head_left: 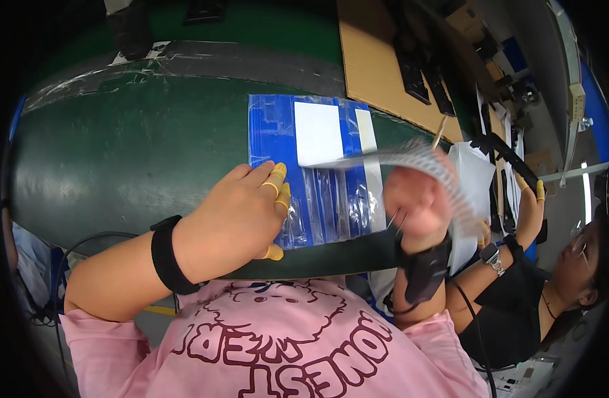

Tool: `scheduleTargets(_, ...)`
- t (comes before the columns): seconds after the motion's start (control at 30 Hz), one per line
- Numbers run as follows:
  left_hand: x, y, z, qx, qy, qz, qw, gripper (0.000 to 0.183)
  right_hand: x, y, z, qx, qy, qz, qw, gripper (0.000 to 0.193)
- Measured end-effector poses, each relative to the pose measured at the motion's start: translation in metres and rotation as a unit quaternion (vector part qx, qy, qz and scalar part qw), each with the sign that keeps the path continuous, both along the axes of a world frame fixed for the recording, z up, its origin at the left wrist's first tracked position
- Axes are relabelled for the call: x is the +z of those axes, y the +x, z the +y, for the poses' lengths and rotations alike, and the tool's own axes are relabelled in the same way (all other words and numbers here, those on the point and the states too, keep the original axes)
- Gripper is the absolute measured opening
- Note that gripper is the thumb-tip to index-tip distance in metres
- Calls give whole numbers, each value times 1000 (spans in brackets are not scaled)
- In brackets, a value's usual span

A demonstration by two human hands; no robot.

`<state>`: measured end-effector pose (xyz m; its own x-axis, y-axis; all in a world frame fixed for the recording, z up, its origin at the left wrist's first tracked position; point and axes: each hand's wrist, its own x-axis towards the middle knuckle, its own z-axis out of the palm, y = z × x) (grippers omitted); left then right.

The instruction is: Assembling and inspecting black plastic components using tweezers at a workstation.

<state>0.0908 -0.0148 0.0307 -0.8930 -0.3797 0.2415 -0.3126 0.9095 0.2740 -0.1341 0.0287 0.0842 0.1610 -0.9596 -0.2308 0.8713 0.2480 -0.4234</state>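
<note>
A blue board point(268, 126) covered in clear tape lies on the dark green bench, with a white rectangle point(318, 132) and a pale strip point(367, 132) on it. My left hand point(235, 209), yellow cots on its fingers and thumb, rests on the board's left edge with the digits apart. Over the right edge is my right hand point(417, 199), blurred and closed. It grips a curved, pale patterned strip point(410, 156) that arches above the board. Thin metal points point(399, 222) and a tan stick point(440, 131) show beside this hand; whether they are one tool I cannot tell.
Brown cardboard point(374, 63) covers the far right of the green bench point(119, 139), bearing dark flat parts point(412, 78). On the right, a co-worker in black point(507, 318) reaches toward the bench, near a whitish bag or sheet point(473, 169). Cables hang by both my arms.
</note>
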Motion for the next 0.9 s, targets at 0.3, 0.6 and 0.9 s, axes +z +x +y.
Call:
scheduleTargets(0.3, 7, 2, -7, -13, 26, -46, 999, 70, 51, -6, -86, 97, -232, 2, 968, 35)
scheduleTargets(0.6, 46, -17, -40, -153, 210, -44, 965, 66, 74, -2, -27, -68, -164, 283, 942, 19)
scheduleTargets(0.9, 34, -84, -86, -57, 716, 440, 539, 23, 5, -6, 43, -42, -20, 313, 949, 8)
